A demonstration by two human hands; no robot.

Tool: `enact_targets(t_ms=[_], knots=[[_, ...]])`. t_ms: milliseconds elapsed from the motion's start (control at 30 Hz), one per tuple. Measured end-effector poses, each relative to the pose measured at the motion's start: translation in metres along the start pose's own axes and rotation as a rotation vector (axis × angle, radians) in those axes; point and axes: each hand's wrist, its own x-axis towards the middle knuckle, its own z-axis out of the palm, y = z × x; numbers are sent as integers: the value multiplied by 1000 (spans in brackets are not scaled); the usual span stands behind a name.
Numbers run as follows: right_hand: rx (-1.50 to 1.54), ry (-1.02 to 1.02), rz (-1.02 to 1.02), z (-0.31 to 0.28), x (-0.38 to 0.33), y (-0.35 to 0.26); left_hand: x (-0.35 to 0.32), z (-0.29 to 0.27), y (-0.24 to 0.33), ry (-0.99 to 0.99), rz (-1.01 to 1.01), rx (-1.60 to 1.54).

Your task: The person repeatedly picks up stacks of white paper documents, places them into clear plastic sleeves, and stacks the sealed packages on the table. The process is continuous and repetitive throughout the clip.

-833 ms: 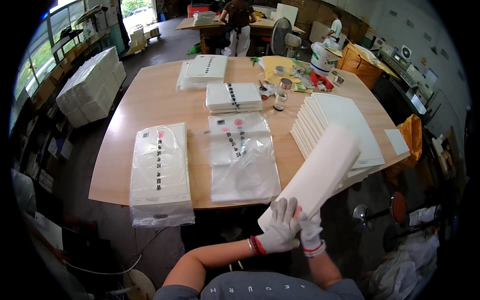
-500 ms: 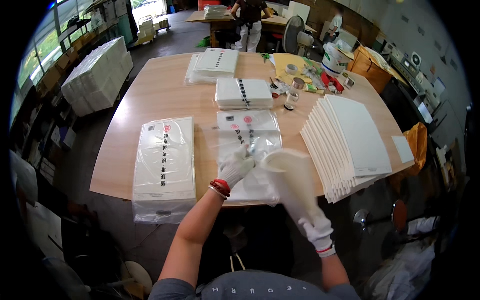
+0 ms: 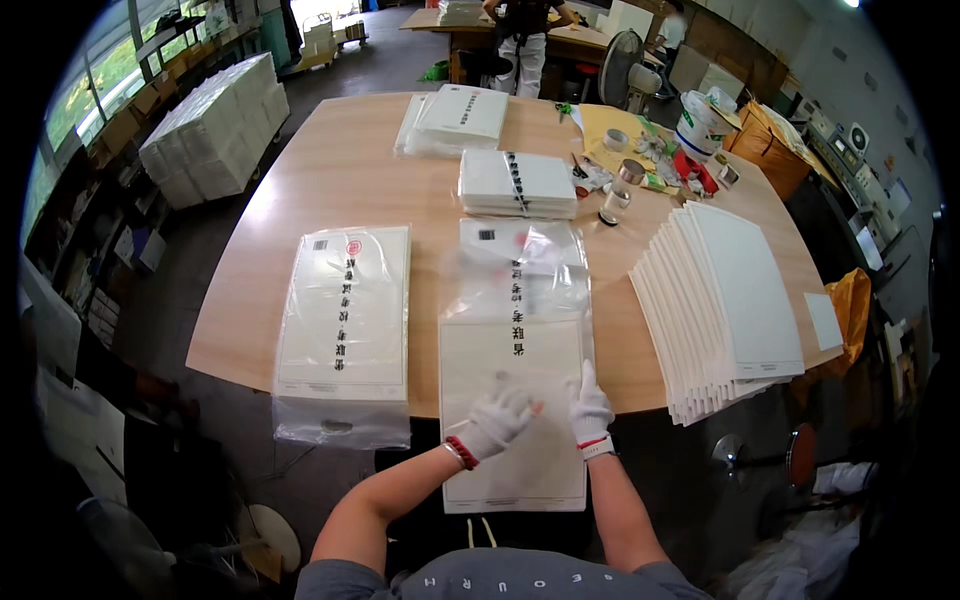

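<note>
A stack of cream paper sheets [image 3: 512, 480] lies in front of me, its lower part past the table's near edge. Its far end is under the clear, printed plastic bag [image 3: 490, 268], whose black lettering shows over the paper. My left hand [image 3: 497, 422], in a white glove, rests on the sheets with loosely bent, slightly blurred fingers. Beside the sheets' right edge is my right hand [image 3: 590, 408], also gloved, with a finger stretched out toward the far side. Its other fingers are partly hidden.
Left of the bag lies a filled bag of paper [image 3: 345, 310]. A fanned paper stack [image 3: 745, 300] stands on the right. Beyond are a bagged bundle [image 3: 517, 182], more packets [image 3: 460, 115], a glass jar [image 3: 616, 205] and a white bucket [image 3: 700, 125]. A person stands at the far table.
The sheets, curled and blurred in my right hand before, now lie flat with their far end in the bag. Both hands have come to the sheets, and the view has shifted slightly.
</note>
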Motion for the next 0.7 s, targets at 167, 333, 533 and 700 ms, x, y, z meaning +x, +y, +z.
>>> enact_targets(t_ms=[167,333,533,700], knots=[[-2,-93,-44,13,3,30,-27,-33,-50,91,-564,-47],[41,-341,-162,-20,-30,34,-62,-50,-17,1,-977,-524],[163,-444,-229,-27,-93,51,-89,-90,20,-125,-818,-372],[211,-535,-262,-60,-157,55,-127,-137,65,-295,-851,-422]])
